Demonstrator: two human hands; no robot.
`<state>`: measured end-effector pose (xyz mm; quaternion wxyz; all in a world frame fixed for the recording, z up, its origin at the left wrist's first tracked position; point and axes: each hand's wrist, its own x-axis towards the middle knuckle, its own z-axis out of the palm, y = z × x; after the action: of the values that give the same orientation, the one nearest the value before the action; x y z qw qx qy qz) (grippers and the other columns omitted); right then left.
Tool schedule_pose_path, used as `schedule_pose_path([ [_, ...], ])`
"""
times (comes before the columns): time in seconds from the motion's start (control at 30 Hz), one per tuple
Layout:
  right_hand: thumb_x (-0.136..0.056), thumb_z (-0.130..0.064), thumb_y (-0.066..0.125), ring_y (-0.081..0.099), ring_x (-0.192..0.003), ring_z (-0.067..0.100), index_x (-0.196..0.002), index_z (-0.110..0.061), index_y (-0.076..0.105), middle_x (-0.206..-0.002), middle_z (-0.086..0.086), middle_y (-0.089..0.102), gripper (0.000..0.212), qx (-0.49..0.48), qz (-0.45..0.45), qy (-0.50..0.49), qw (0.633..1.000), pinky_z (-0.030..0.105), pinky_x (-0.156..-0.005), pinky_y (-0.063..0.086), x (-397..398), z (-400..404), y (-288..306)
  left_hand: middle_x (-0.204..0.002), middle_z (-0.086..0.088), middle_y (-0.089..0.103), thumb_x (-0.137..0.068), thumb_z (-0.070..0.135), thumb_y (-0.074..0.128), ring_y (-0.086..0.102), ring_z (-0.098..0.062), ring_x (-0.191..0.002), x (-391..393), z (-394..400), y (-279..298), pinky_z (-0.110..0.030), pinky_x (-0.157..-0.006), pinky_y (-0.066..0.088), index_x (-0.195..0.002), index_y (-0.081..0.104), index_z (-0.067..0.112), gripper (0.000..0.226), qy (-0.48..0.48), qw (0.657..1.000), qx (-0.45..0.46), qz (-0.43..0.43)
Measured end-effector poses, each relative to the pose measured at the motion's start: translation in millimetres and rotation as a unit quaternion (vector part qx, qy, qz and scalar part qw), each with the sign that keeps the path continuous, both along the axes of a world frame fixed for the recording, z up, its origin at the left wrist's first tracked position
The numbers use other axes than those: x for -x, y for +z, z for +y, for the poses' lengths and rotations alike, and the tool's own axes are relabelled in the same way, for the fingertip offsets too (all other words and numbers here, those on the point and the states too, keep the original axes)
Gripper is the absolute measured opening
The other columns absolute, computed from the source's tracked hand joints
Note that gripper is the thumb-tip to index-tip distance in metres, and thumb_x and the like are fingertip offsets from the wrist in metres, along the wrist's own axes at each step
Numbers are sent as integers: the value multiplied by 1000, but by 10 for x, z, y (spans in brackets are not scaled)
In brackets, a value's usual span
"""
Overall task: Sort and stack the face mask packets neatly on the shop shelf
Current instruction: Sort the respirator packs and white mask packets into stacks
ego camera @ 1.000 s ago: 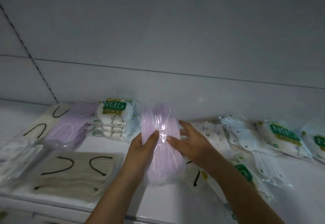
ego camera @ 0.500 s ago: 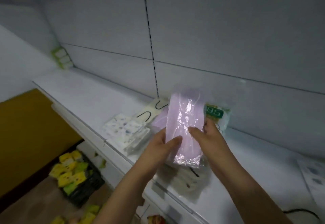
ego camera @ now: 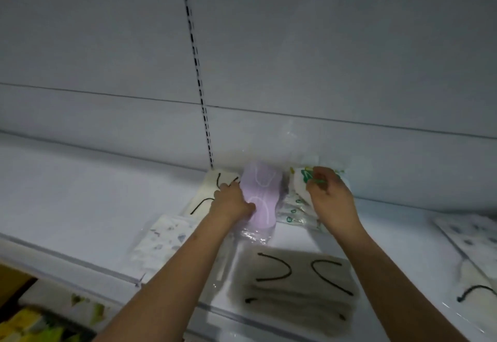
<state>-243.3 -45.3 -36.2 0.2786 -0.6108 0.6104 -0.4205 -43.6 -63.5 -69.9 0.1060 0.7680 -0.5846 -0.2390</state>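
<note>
Under left hand [ego camera: 232,202]: purple packet [ego camera: 259,196].

Dim light is falling on a pale grey back panel [ego camera: 322,46]; a slotted upright [ego camera: 198,73] is running from 12 o'clock down to the white shelf [ego camera: 80,193].

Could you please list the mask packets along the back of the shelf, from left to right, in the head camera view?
Cream packet with black ear loops → purple packet, with the left hand resting on it → white packets with green labels, touched by the right hand.
</note>
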Motion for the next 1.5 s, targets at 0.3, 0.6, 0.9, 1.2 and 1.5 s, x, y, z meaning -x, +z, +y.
schedule_pose_path([
  [0.3, -100, -23, 53, 47, -131, 20, -145, -12, 45, -144, 6, 48, 47, 81, 62, -60, 993, 30, -109, 37, 228, -27, 256, -131, -14, 51, -91, 28, 59, 47, -35, -121, 497, 253, 182, -41, -96, 41, -137, 50, 12, 49, -106, 963, 246, 36],
  [0.6, -101, -29, 51, 42, -135, 21, -148, -11, 41, -148, 8, 45, 51, 150, 167, -180, 958, 22, -106, 29, 1591, 423, 497, -123, 8, 54, -96, 22, 60, 56, -8, -112, 2255, 1010, -8, -18, -93, 42, -131, 55, 25, 36, -324, 886, 115, 310],
  [0.9, -91, -63, 49, 56, -113, 30, -133, -13, 50, -123, 9, 61, 65, -146, 318, -350, 869, 40, -92, 44, 3204, 835, -420, -110, 3, 56, -99, 18, 53, 51, -13, -105, 3401, 762, -145, -18, -83, 34, -133, 55, 9, 36, -205, 924, -29, 322],
  [1.2, -94, -49, 55, 52, -120, 26, -138, -13, 41, -130, 7, 59, 58, -170, 325, -244, 898, 37, -99, 36, 3527, 392, -647, -76, -14, 55, -89, 28, 58, 49, -22, -64, 4098, 299, -279, -29, -64, 36, -76, 52, 8, 25, -85, 945, -65, 309],
  [1.5, -93, -13, 61, 68, -88, 18, -105, -18, 71, -95, -3, 73, 16, -33, -130, -56, 989, 25, -83, 55, 3654, 649, -493, -104, -15, 76, -95, 32, 61, 75, -25, -92, 4234, 550, 27, -35, -72, 60, -119, 67, 5, 36, -3, 804, -87, 588],
])
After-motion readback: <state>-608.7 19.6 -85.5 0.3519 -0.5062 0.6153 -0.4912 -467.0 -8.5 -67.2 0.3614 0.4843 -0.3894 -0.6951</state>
